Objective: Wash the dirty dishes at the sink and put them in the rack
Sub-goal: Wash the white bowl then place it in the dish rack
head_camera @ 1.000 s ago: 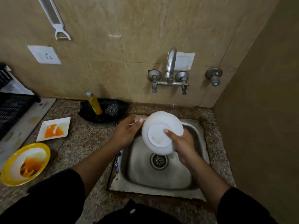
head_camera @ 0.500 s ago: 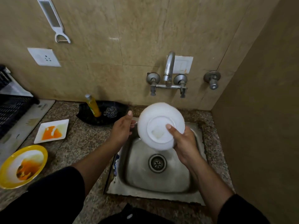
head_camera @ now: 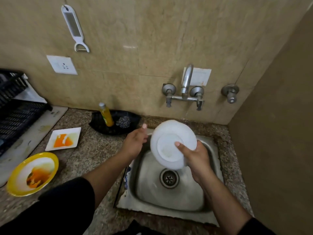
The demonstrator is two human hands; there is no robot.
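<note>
The right hand (head_camera: 197, 156) grips a white bowl (head_camera: 172, 144) over the sink (head_camera: 210, 197); the left hand (head_camera: 135, 141) hovers open and empty. Wet, the bowl likely slips; hold its rim.

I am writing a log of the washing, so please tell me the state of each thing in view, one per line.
White plate: held tilted over the sink, underside toward the camera
Right hand: holding the plate's edge
Left hand: beside the plate, contact unclear
Square white dish: dirty, orange residue
Yellow bowl: dirty
Tap: no stream visible
Sink: wet
</note>
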